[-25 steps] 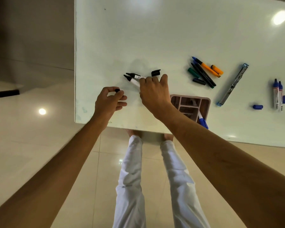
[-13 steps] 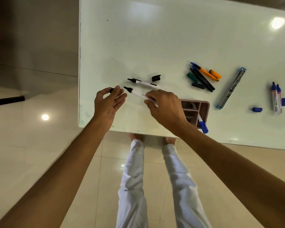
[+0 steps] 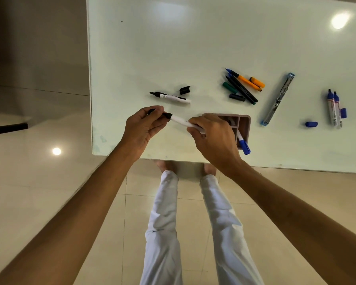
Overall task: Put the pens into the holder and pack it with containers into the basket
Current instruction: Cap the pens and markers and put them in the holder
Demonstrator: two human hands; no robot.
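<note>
My right hand (image 3: 212, 138) grips the white barrel of a black marker (image 3: 180, 121) above the table's near edge. My left hand (image 3: 142, 126) holds a black cap (image 3: 152, 112) at the marker's tip; the tip is hidden behind the fingers. A second uncapped black marker (image 3: 170, 97) lies just beyond, with its loose black cap (image 3: 185, 90) beside it. The pinkish pen holder (image 3: 245, 124) stands right behind my right hand, with a blue-capped pen (image 3: 243, 142) sticking out of it.
Orange, green and black pens (image 3: 242, 86) lie in a bunch at mid-table. A long metal tool (image 3: 277, 99) lies to their right. Two blue markers (image 3: 333, 108) and a loose blue cap (image 3: 311, 124) are at far right. The table edge (image 3: 173, 159) runs just below my hands.
My right hand has lifted one black marker off the table and drawn it toward me. My left hand has closed in with the cap onto the marker's tip.
</note>
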